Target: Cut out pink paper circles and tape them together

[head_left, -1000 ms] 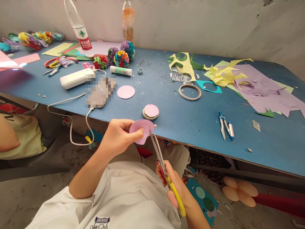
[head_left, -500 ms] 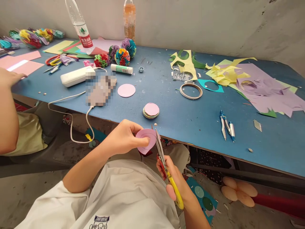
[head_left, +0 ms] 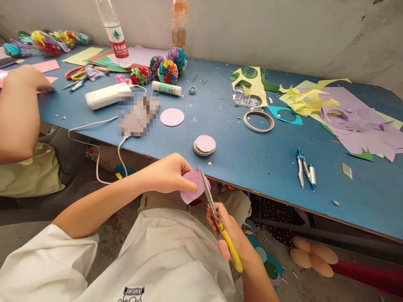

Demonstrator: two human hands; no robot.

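Between the thumb and fingers of my left hand (head_left: 174,174) is a piece of purple paper (head_left: 189,193) with a circle outline drawn on it. My right hand (head_left: 228,226) is wrapped round the handles of yellow-and-red scissors (head_left: 217,216). Their blades are parted a little at the right edge of the paper. Beyond my hands, near the table's front edge, sits a small stack of paper circles (head_left: 204,144) with a pink one on top. One larger pink paper circle (head_left: 172,117) lies flat farther back.
The blue table (head_left: 239,159) holds a compass (head_left: 305,170), a tape roll (head_left: 258,121), a glue stick (head_left: 166,88), paper scraps (head_left: 310,98), paper flower balls (head_left: 168,71), a white power bank (head_left: 107,96) and a water bottle (head_left: 118,42). Another person's arm (head_left: 20,113) reaches in at left.
The purple paper has turned slightly in my left hand against the scissors. At left, the other person's hand has lifted and shifted to the right. The view has swung a little left.
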